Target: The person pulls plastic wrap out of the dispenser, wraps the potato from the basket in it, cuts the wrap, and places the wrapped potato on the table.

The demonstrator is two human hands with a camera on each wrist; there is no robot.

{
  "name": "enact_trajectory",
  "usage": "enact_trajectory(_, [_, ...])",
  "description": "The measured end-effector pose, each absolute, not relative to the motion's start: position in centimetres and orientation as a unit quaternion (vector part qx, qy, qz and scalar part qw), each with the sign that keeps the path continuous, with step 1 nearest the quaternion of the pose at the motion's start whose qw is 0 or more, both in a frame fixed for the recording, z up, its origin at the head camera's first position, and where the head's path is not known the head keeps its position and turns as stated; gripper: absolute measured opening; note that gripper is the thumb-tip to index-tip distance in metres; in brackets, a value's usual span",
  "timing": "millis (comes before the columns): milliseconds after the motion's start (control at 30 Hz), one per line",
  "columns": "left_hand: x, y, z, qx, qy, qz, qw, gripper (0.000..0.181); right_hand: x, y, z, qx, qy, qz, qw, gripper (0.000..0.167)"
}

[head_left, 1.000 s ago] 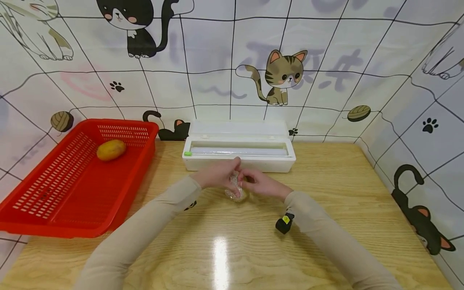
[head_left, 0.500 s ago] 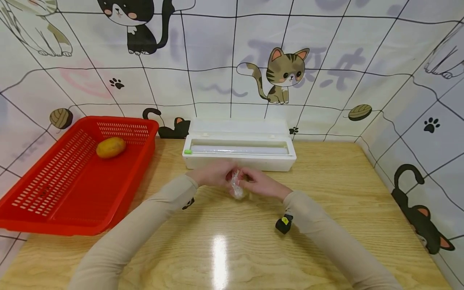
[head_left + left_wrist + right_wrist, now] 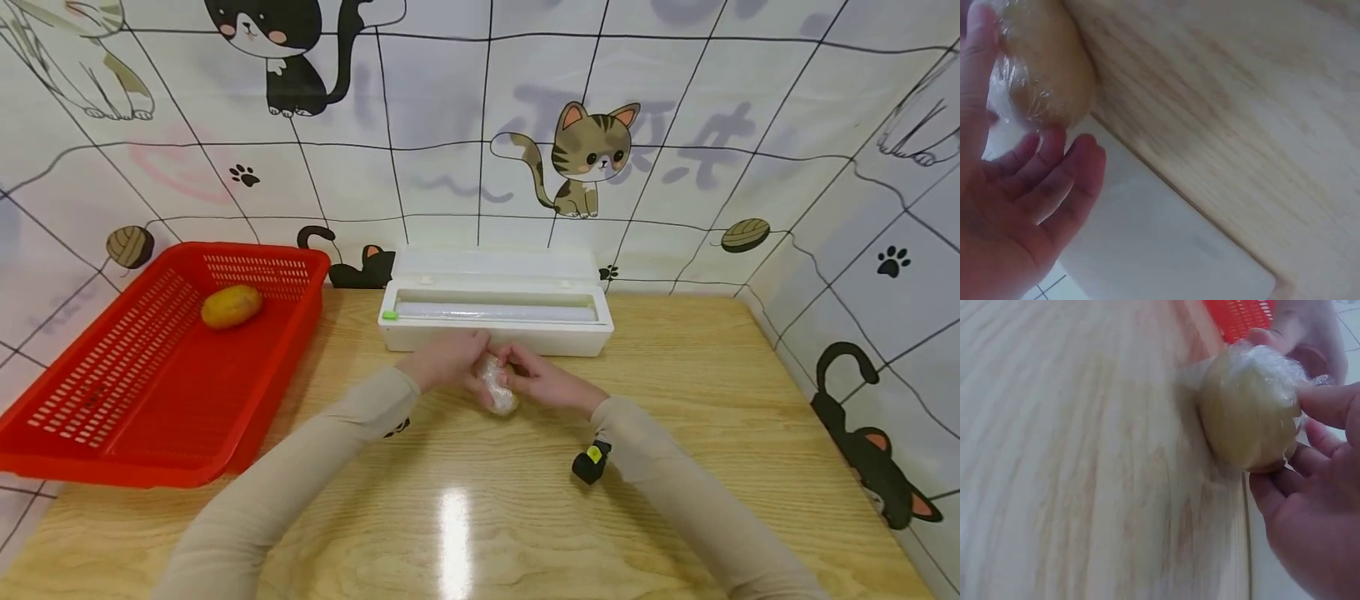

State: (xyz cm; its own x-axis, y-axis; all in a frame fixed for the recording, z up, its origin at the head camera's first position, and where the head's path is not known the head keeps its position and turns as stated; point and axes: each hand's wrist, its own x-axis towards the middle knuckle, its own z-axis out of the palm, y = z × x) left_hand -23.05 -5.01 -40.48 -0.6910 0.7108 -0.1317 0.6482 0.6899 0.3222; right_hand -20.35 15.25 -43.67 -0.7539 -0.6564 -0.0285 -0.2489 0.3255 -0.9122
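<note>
A potato in crinkled clear plastic wrap sits on the table just in front of the white box. My left hand holds it from the left; in the left wrist view the thumb lies along the wrap and bent fingertips touch the potato's end. From the other side my right hand grips it, thumb on the bunched wrap and fingers under its edge in the right wrist view. The white wrap box has its lid raised, with a roll of plastic film inside.
To the left stands a red perforated basket with one yellow potato in it. A small green slider sits on the box's left front rim. Cat-patterned wall covering surrounds the wooden table.
The wrapped potato has turned slightly between my hands, showing more of its wrapped surface. My left hand's fingers have shifted over the wrap. Box and basket stay put.
</note>
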Motion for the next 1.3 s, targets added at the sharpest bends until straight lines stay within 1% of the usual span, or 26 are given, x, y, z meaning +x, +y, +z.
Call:
enact_trajectory(33, [-22.9,-5.0,-40.5,0.370,0.914,0.120,0.117,0.070,-20.4,15.2,-43.7,-0.279,0.783,-0.514,0.211,0.030])
enact_trajectory(133, [-22.5,-5.0,-40.6,0.359,0.920,0.119,0.104,0.071,-20.5,15.0,-43.5,-0.262,0.774,-0.530,0.227,0.036])
enact_trajectory(267, [-22.2,-4.9,-40.9,0.354,0.924,0.116,0.087,0.069,-20.2,14.2,-43.3,-0.261,0.790,-0.514,0.210,0.037])
enact_trajectory(400, [-22.2,-4.7,-41.4,0.358,0.923,0.128,0.060,0.066,-20.0,13.3,-43.8,-0.276,0.822,-0.472,0.162,0.035])
enact_trajectory(500, [-22.2,-4.7,-41.8,0.354,0.922,0.145,0.048,0.066,-20.1,12.9,-44.5,-0.294,0.838,-0.446,0.115,0.038])
enact_trajectory(633, [-22.2,-4.9,-42.0,0.346,0.923,0.157,0.058,0.068,-20.2,12.5,-45.3,-0.306,0.851,-0.422,0.060,0.037])
enact_trajectory(800, [-21.9,-4.9,-42.1,0.349,0.923,0.147,0.062,0.064,-20.3,12.3,-45.9,-0.305,0.865,-0.399,0.028,0.030])
enact_trajectory(867, [-21.7,-4.8,-42.1,0.348,0.924,0.148,0.055,0.061,-20.2,12.3,-45.9,-0.303,0.867,-0.396,0.027,0.029])
enact_trajectory(933, [-21.4,-4.7,-42.0,0.343,0.926,0.152,0.049,0.059,-20.3,12.3,-45.7,-0.300,0.866,-0.397,0.038,0.031])
enact_trajectory(1100, [-21.0,-4.2,-42.1,0.331,0.929,0.163,0.031,0.060,-19.9,13.1,-43.8,-0.271,0.857,-0.425,0.110,0.040])
enact_trajectory(1167, [-20.8,-4.0,-42.3,0.322,0.934,0.155,0.025,0.056,-19.6,13.6,-43.0,-0.275,0.858,-0.414,0.131,0.052])
enact_trajectory(1300, [-20.3,-3.8,-42.5,0.304,0.946,0.113,0.019,0.049,-19.3,14.0,-42.7,-0.340,0.873,-0.323,0.132,0.082])
